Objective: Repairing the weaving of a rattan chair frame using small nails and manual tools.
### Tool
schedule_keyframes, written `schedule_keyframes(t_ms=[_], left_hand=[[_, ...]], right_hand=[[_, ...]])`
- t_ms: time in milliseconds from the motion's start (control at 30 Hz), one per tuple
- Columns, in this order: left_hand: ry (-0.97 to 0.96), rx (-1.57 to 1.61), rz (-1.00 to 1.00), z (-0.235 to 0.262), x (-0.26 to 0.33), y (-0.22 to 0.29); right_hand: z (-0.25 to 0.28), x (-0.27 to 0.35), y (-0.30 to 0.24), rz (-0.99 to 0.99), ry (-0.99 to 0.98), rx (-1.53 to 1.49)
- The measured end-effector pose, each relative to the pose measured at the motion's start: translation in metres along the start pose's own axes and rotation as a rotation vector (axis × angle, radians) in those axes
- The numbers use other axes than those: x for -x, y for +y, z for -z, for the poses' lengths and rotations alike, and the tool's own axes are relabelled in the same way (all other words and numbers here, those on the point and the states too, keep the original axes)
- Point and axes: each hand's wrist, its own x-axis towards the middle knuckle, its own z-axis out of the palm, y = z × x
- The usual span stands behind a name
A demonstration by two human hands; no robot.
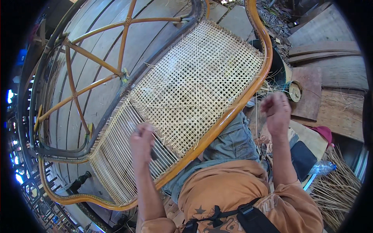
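A large cane-woven panel (pixel 198 81) lies across my lap, set in a curved, varnished wooden frame (pixel 268 50). Open lattice weave fills most of it. Toward the left, a section of bare parallel strands (pixel 112 155) has no cross weave. My left hand (pixel 142 142) is over the border between the two sections, fingers curled together; whether it touches the strands is hard to tell. Beyond the panel's right edge, my right hand (pixel 276 112) is raised with its fingers bent in a pinch. Anything thin in either hand is too small to make out.
Crossed rattan poles (pixel 127 23) join a dark curved frame at the upper left. On the right are a dark bucket (pixel 278 68), a round tin (pixel 295 91), wooden boards (pixel 326 75), a pink cloth (pixel 323 134), a plastic bottle (pixel 322 167) and loose cane strips (pixel 334 194).
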Motion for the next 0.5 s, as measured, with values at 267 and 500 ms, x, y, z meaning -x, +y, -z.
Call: schedule_keyframes(t_ms=[267,500], left_hand=[[-0.369,-0.021,0.002,-0.096,0.061,-0.053],[-0.345,-0.593,-0.509,-0.130,0.052,-0.022]], right_hand=[[0.008,-0.019,-0.084,0.049,0.282,-0.364],[0.039,-0.030,-0.171,0.585,-0.070,0.465]])
